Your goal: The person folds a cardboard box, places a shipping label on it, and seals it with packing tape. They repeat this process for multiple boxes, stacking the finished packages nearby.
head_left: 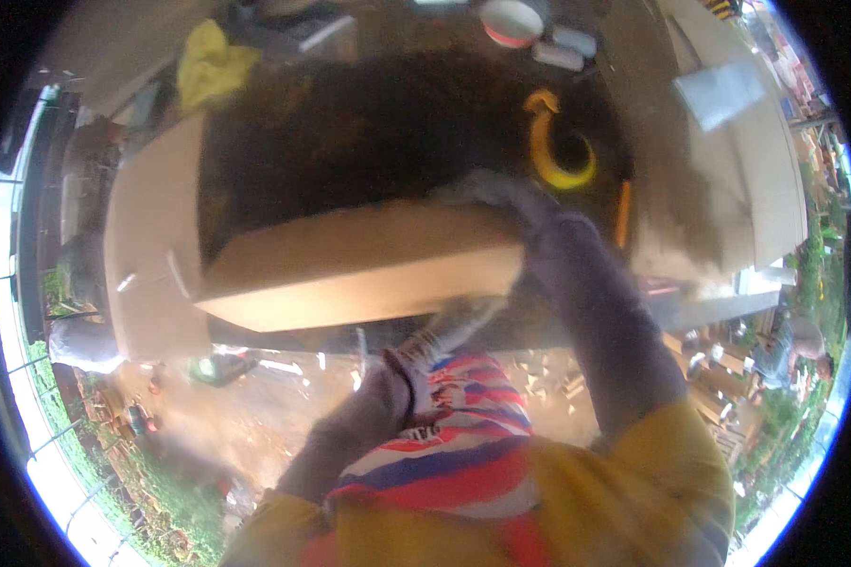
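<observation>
A striped apron point(473, 472) is nearest. The dark surface point(350, 142) bears a long tan cardboard piece point(359, 288); the right hand point(496, 192) is at its right end, the left hand point(385, 389) below, blur leaving both grips untellable. Positioning seems underway, probably needing steadiness next.

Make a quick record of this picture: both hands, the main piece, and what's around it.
Left hand: below the beige piece; blurred, grip unclear
Right hand: by the piece's right end; contact unclear
Beige piece: long, across the dark surface's near side
Around: yellow curved item, orange stick, yellow cloth
</observation>
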Demonstrator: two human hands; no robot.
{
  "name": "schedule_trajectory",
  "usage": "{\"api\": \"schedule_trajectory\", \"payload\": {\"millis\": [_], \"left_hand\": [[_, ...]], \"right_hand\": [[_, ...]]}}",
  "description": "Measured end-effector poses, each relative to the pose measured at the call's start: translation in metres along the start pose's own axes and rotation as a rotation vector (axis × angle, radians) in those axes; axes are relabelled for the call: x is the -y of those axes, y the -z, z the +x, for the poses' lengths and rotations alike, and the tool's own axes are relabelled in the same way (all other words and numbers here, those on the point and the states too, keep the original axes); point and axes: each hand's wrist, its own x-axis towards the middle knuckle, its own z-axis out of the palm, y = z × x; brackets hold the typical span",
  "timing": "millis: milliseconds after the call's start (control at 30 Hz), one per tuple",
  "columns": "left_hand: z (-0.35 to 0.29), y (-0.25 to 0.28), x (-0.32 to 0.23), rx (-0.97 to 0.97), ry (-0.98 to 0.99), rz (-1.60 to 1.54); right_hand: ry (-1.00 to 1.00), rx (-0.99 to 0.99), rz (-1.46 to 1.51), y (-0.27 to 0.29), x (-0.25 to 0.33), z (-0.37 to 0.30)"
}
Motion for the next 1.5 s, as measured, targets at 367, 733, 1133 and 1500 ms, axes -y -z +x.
{"api": "schedule_trajectory", "payload": {"millis": [367,733,1133,1500], "left_hand": [[-0.109,0.264,0.078,-0.325,0.694,-0.097],[-0.085,0.326,0.178,0.255,0.392,-0.346],[-0.042,0.204,-0.005,0.232,0.277,0.43],[-0.031,0.203,-0.011,0.123,0.211,0.454]], "right_hand": [[-0.043,-0.661,0.474,-0.201,0.123,-0.029],[-0.877,-1.284,-0.059,-0.13,-0.042,-0.114],[-0.951,-0.995,-0.308,-0.021,-0.16,-0.148],[-1.027,-1.361,0.203,-0.012,-0.126,-0.179]]}}
